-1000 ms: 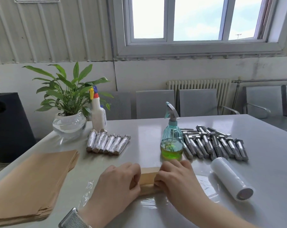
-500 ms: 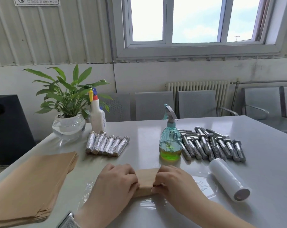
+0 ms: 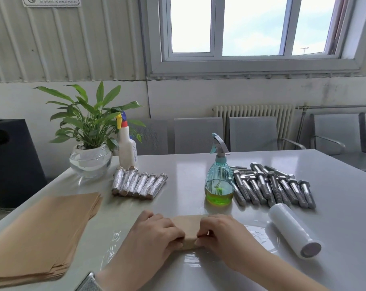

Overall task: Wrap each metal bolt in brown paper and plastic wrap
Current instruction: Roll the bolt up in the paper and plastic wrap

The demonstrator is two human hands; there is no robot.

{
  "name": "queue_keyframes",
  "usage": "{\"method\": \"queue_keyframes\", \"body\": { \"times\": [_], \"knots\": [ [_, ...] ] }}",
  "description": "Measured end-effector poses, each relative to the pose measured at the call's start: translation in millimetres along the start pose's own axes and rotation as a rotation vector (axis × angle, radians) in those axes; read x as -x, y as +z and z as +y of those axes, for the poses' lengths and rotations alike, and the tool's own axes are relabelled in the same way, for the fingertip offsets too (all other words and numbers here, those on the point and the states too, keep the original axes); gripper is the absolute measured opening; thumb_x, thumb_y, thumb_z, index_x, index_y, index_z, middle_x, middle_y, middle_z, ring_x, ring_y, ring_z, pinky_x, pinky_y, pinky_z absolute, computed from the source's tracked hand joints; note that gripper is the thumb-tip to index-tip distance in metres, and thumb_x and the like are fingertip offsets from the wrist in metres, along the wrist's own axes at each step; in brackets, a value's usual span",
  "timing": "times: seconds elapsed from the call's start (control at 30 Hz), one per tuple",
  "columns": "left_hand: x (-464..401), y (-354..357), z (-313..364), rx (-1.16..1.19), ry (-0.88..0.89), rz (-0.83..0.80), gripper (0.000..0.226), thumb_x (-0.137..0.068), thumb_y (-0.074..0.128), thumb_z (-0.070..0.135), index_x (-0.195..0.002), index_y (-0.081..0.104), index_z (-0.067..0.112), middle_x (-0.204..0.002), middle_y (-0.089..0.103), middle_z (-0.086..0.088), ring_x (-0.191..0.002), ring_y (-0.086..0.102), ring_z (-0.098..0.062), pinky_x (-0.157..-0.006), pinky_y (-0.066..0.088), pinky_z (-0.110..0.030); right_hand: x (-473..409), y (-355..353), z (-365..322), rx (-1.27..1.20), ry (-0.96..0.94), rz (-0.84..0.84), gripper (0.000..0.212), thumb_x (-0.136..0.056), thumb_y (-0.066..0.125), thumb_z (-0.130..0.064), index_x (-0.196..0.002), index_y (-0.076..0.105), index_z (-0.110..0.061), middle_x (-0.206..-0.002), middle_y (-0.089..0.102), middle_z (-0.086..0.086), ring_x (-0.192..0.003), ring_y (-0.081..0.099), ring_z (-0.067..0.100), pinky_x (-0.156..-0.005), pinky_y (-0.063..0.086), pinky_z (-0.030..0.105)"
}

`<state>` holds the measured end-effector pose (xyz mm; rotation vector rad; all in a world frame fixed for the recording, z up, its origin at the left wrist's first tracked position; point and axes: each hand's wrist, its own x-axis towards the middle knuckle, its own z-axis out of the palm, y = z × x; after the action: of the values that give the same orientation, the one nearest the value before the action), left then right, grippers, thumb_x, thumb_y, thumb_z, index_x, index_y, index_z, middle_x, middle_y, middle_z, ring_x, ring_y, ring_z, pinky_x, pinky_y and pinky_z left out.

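Note:
A bolt rolled in brown paper (image 3: 188,229) lies near the table's front edge on a clear sheet of plastic wrap (image 3: 255,234). My left hand (image 3: 152,234) grips its left end and my right hand (image 3: 222,234) grips its right end, fingers curled over the roll. The bolt itself is hidden by the paper. Several bare metal bolts (image 3: 270,187) lie in a pile at the right. Several finished wrapped bolts (image 3: 139,184) lie in a row at the left. A roll of plastic wrap (image 3: 294,229) lies to the right of my hands.
A stack of brown paper sheets (image 3: 37,234) covers the front left of the table (image 3: 188,166). A teal spray bottle with green liquid (image 3: 219,179) stands behind my hands. A potted plant (image 3: 89,141) and a white spray bottle (image 3: 126,150) stand at the back left.
Both hands have stayed on the brown paper roll, rolling it slightly toward me. The camera has tilted a little; the other objects have not moved.

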<state>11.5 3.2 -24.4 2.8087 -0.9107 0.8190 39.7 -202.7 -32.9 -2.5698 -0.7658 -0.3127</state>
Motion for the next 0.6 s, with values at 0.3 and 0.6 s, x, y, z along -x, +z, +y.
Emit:
{"method": "queue_keyframes", "body": {
  "times": [0.3, 0.6],
  "knots": [
    [-1, 7, -1, 0.157, -0.210, -0.085, 0.017, -0.080, 0.063, 0.051, -0.093, 0.070, 0.041, -0.091, 0.068, 0.026, -0.090, 0.058, 0.007, -0.087, 0.024, -0.021, -11, -11, 1, -0.004, -0.045, -0.228, 0.021, -0.093, 0.060, -0.031, -0.111, 0.062, -0.020, -0.108, 0.059, -0.002, -0.100, 0.051, 0.013, -0.083, 0.035, 0.020],
    [2, 19, -7, 0.288, -0.309, -0.073, 0.012, -0.087, 0.060, 0.050, -0.098, 0.061, 0.044, -0.093, 0.058, 0.028, -0.093, 0.044, 0.006, -0.095, 0.023, -0.018, -52, -27, -2, 0.195, 0.047, -0.734, 0.035, -0.094, 0.054, -0.043, -0.124, 0.059, -0.025, -0.121, 0.061, -0.001, -0.093, 0.052, 0.014, -0.072, 0.038, 0.026]
  ]
}}
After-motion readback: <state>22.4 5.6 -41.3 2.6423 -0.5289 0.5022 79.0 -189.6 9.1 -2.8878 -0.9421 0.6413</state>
